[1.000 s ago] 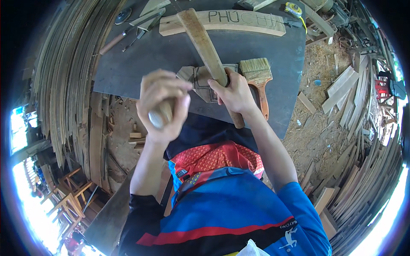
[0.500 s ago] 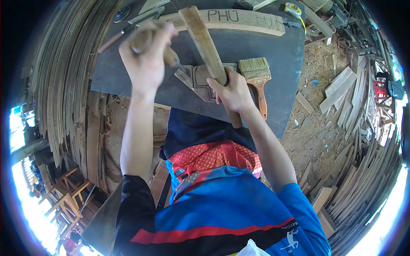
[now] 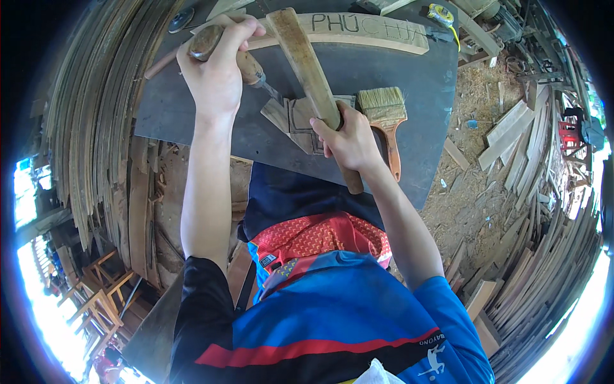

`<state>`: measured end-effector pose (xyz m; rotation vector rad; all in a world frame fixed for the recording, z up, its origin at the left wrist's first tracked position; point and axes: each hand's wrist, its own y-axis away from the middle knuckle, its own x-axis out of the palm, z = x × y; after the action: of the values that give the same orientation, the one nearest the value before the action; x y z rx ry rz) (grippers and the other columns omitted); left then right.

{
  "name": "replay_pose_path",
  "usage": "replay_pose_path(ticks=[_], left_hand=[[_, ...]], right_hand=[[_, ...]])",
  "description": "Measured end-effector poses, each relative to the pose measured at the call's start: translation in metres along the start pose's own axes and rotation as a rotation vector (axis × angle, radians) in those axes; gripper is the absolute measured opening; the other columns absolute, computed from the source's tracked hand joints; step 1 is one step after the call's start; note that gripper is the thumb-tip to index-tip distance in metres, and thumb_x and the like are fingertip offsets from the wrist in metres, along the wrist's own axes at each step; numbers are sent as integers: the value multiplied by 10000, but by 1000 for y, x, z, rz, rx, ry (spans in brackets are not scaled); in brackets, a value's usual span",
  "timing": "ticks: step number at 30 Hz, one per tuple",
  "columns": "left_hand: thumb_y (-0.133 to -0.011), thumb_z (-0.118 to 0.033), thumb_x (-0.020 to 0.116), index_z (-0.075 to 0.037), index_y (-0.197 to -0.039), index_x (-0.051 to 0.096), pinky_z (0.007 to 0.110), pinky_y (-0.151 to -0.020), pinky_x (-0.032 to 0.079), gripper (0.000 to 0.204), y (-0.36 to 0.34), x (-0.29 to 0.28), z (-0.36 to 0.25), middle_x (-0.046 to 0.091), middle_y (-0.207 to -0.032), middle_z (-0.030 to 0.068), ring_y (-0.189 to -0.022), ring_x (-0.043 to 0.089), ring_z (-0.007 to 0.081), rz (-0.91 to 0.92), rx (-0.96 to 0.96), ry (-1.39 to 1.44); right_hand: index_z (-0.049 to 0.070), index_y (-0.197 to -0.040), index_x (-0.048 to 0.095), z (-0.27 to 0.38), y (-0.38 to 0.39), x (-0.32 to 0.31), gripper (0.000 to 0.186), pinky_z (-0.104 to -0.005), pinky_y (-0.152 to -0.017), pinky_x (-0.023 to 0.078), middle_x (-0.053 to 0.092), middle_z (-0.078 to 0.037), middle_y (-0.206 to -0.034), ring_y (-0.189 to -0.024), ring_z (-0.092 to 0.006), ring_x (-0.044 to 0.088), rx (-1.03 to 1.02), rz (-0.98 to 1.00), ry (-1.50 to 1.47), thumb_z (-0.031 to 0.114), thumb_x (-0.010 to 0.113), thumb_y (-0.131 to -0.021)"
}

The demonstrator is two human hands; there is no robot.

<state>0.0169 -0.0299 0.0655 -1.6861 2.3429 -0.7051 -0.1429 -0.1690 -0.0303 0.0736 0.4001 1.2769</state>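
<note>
My left hand [image 3: 214,80] is closed round the wooden handle of a chisel [image 3: 251,67]. The chisel slants down to the right, its blade end at the upper left of a small wooden piece [image 3: 299,121] with carved or drawn lines. In my right hand [image 3: 350,137] is a long wooden bar [image 3: 300,61], gripped near its lower end. It rises over the wooden piece and hides part of it. Just right of that hand lies a wide brush [image 3: 382,105] with pale bristles and an orange-brown handle.
The dark tabletop [image 3: 185,118] also bears a curved, lettered board [image 3: 288,31], a yellow tape measure [image 3: 441,14] and a round dark disc [image 3: 181,20]. Stacked planks [image 3: 96,115] stand at the left; loose boards [image 3: 511,134] lie on the dusty floor at the right.
My left hand was smeared by motion and now shows sharply, with the chisel blade at the wooden piece. My right hand and the bar have hardly moved.
</note>
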Motion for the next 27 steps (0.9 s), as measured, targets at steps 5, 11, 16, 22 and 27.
replay_pose_path(ticks=[5, 11, 16, 22, 27], left_hand=[[-837, -13, 674, 16, -707, 646, 270, -724, 450, 136, 1, 1, 7, 712, -817, 105, -758, 645, 147, 26, 4, 17], [-841, -18, 666, 20, -690, 622, 280, -733, 462, 162, 1, -5, 11, 697, -795, 109, -759, 650, 157, 51, 32, 13], [-845, -33, 663, 14, -683, 616, 280, -725, 458, 175, 4, 1, 10, 694, -784, 115, -760, 648, 156, 76, 11, 58], [-845, -32, 614, -54, -636, 430, 368, -816, 456, 279, 5, 6, 16, 613, -736, 158, -776, 606, 246, 24, -16, 17], [-892, -17, 601, -45, -650, 467, 353, -716, 476, 278, 9, 13, 14, 560, -636, 100, -713, 638, 246, 14, -39, -57]], right_hand=[[-98, -1029, 615, 2, 0, 0, 457, -382, -578, 547, 648, -165, -606, -539, -249, 683, 21, 3, 7, 320, 691, -859], [-99, -1030, 615, 3, 0, 0, 463, -382, -585, 548, 645, -166, -600, -543, -253, 685, 18, 0, -8, 325, 688, -858], [-91, -1002, 613, 2, 0, -1, 447, -391, -591, 549, 641, -169, -598, -548, -259, 686, 8, -2, 4, 326, 689, -858], [-87, -1005, 614, 3, 1, -1, 438, -394, -591, 546, 645, -171, -611, -549, -257, 684, 21, -1, 13, 319, 693, -861], [-86, -1015, 617, 4, 1, -1, 429, -389, -580, 543, 645, -165, -617, -541, -252, 677, 21, -3, -1, 309, 693, -867]])
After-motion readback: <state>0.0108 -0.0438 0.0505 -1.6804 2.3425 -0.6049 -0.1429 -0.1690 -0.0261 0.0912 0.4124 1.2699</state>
